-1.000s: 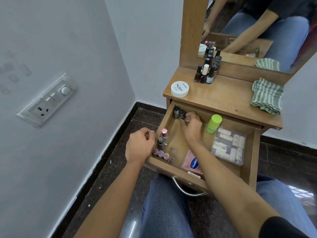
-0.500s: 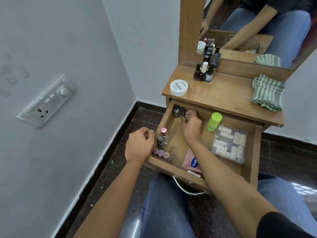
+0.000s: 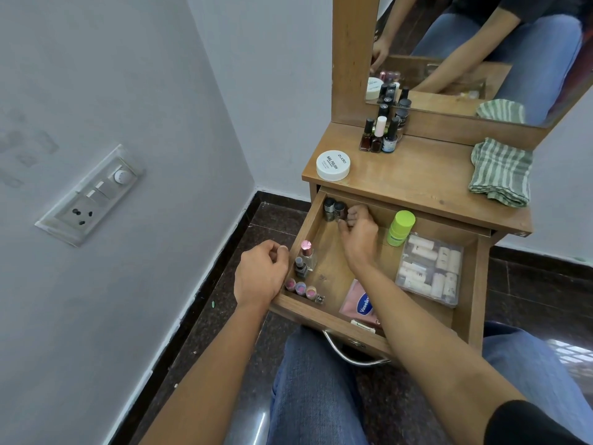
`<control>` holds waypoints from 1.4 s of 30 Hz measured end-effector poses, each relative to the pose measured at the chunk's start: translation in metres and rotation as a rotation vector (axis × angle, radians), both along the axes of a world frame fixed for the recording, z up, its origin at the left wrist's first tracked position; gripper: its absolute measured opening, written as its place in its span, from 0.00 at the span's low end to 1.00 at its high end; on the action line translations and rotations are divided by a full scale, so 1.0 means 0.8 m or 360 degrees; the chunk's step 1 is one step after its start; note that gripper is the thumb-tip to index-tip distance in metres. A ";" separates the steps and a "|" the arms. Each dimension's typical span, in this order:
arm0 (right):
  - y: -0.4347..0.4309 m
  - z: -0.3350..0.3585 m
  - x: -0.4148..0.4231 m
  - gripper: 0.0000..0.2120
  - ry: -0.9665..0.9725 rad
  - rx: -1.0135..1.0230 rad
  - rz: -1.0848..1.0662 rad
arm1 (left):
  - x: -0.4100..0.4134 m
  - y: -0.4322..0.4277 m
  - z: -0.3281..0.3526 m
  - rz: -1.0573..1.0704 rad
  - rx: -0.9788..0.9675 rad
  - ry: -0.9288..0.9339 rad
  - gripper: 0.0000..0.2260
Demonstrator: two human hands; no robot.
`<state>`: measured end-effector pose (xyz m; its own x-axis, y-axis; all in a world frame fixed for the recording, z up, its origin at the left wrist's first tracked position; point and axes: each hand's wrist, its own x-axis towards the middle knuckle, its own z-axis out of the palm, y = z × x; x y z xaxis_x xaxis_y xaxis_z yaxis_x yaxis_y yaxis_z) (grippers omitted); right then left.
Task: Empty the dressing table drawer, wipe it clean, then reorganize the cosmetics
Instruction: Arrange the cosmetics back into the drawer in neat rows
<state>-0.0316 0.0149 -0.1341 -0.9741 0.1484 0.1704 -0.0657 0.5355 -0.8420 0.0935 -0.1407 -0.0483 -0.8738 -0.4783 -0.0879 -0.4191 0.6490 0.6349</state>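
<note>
Drawer: open wooden drawer [image 3: 308, 225] pulled out from under the wooden dressing-table top [image 3: 417, 184], with the curved metal handle [image 3: 348, 355] at its front, above the knees in blue jeans.
Left hand [image 3: 261, 275]: rests against the outside of the drawer's left front corner, fingers curled in and thumb laid on the forefinger; cannot tell whether anything is inside the curl.
Right hand [image 3: 360, 234]: reaches into the back of the drawer, fingers curled and touching the right one of two small dark-capped bottles [image 3: 333, 209]; cannot tell whether pinching it or only touching.
Back left corner: holds the two dark-capped bottles upright, side by side.
Left wall, front: pink-capped glass bottle [image 3: 307, 252] and small grey-capped bottle [image 3: 300, 266] upright, then a row of small pink and purple pots [image 3: 301, 288] along the front corner.
Front middle: flat pink Vaseline sachet [image 3: 358, 301], partly under the right forearm.
Right side: lime-green capped bottle [image 3: 400, 228] lying tilted against the back wall, just beside a clear plastic box of pale tubes [image 3: 430, 272].
Tabletop: white round tub labelled nail polish [image 3: 333, 165] at the left edge, cluster of upright nail-polish bottles [image 3: 380, 136] by the mirror [image 3: 475, 43], folded green-and-white striped cloth [image 3: 500, 171] at the right.
Wall: white switch and socket plate [image 3: 90, 194] on the left.
</note>
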 end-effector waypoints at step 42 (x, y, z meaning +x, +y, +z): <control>-0.010 0.034 0.007 0.13 0.0313 0.0271 0.0236 | -0.001 0.001 0.002 -0.0006 -0.0024 0.0010 0.10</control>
